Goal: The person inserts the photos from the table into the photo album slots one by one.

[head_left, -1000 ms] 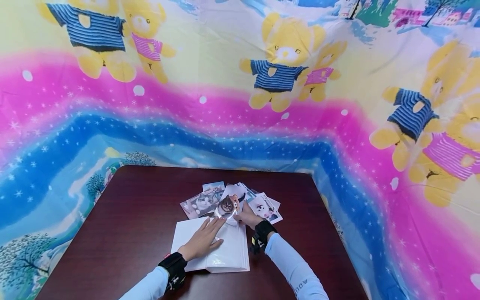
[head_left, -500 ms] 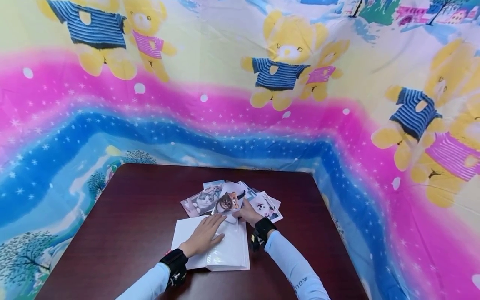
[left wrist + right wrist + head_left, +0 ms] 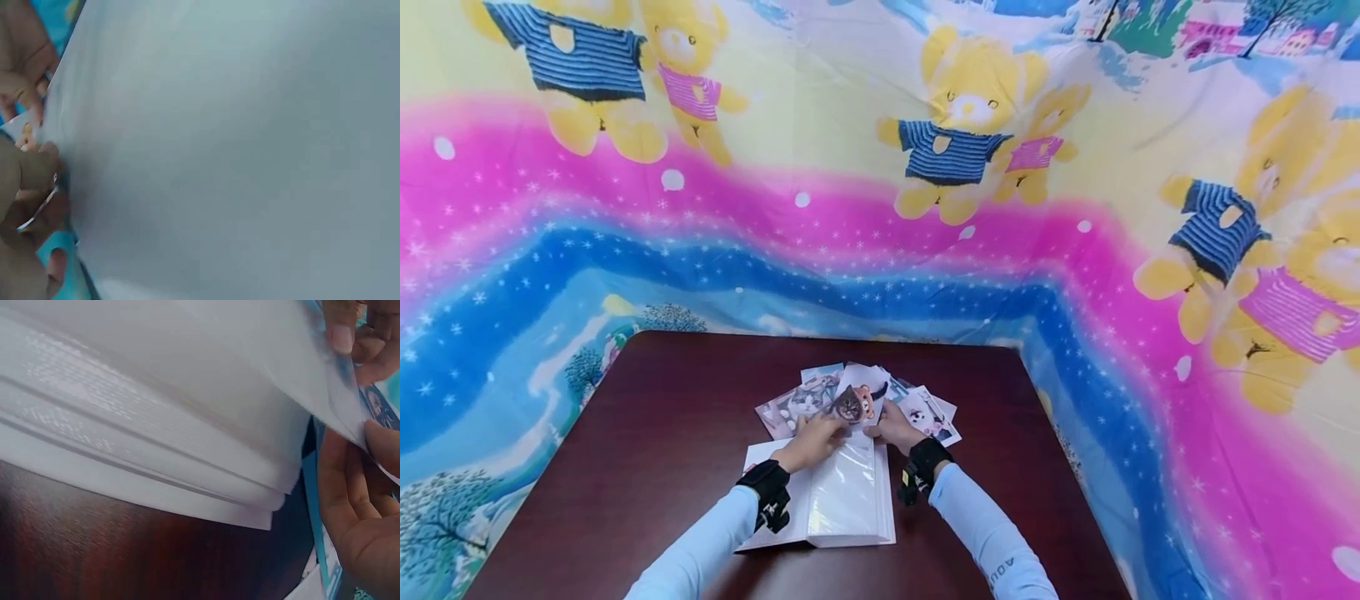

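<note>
The photo (image 3: 852,405), a cat print, stands at the far edge of the album (image 3: 847,492), pinched from both sides. The left hand (image 3: 811,442) grips its left edge with curled fingers; the right hand (image 3: 895,429) grips its right edge and the clear sleeve of the top page. The album lies open near the tabletop's (image 3: 647,433) front edge, its page stack edge facing the person. Beyond the album, touching its far edge, loose photos (image 3: 928,412) lie fanned and overlapping. Left and right of the album the tabletop shows broad bare wood out to its edges. A cartoon bear cloth (image 3: 880,167) stands behind the tabletop. The right sleeve (image 3: 1000,550) bears lettering, not fully legible.
</note>
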Available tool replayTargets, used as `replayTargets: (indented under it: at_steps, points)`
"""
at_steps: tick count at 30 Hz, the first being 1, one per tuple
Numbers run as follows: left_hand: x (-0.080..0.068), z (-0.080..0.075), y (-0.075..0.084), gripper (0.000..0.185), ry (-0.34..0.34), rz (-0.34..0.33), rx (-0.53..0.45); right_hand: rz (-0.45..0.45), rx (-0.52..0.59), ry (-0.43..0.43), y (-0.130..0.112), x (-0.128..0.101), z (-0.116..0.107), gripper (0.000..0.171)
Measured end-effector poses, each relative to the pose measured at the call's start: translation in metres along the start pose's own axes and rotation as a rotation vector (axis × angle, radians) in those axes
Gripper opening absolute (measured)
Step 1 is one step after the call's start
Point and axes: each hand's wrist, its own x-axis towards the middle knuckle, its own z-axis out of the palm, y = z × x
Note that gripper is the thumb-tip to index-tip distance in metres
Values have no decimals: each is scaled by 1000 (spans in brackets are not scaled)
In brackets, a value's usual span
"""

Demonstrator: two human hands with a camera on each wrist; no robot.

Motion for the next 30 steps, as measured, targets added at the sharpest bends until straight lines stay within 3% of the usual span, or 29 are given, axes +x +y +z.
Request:
replayTargets:
  at_steps: [4,8,12,19,24,30]
  points:
    - [3,-17,-1,19,-60,-23,28,52,-20,-17,-7,2,-3,79]
    - [4,-29,-5,23,-89,-30,83,63,-20,-68,-12,2,-5,75]
    - [4,-28,-7,25,-70,-44,88,45,-51,-114,-14,3,-4,74]
    - [-2,-21,-8,27,-22,-76,59,57,-141,-160,-18,4,-3,87]
    - [-10,-17,-10,28,67,-130,25,30,-127,-161,-15,3,-4,59]
    - [-13,-10,-19,45,168,-187,-32,32,-139,-205,-10,0,-5,16]
